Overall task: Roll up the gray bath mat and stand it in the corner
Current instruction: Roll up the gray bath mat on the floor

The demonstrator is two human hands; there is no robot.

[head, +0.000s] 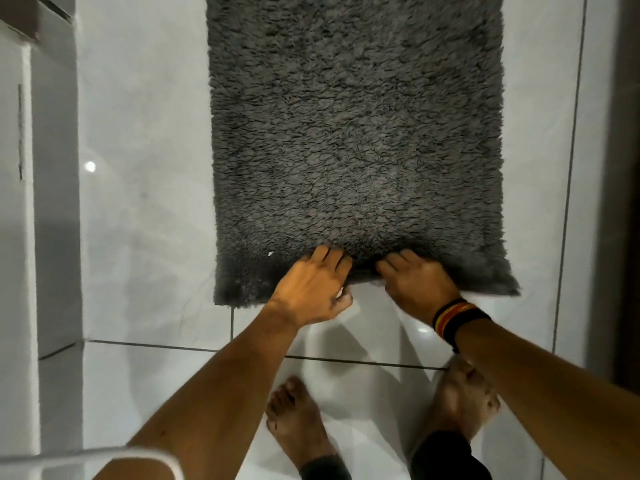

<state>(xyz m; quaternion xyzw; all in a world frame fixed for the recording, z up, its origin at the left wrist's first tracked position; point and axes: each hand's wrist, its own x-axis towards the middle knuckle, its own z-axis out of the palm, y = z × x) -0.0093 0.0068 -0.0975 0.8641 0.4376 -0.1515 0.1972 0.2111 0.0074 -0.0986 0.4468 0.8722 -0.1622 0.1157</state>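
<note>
Scene: a person bends over a gray bath mat (353, 133) spread on a white tile floor (145, 202), bare feet at near edge of view.
Mat: lies flat, running from near to far; only middle of near edge is lifted a little.
Left hand (311, 285): fingers curled over near edge, pinching mat pile.
Right hand (419, 285): same grip just beside it; striped wristband (457, 318) on wrist.
Done: near edge taken up, approx. nothing rolled.
Left: whole roll, then carrying & standing it in corner; corner not clearly in view.
</note>
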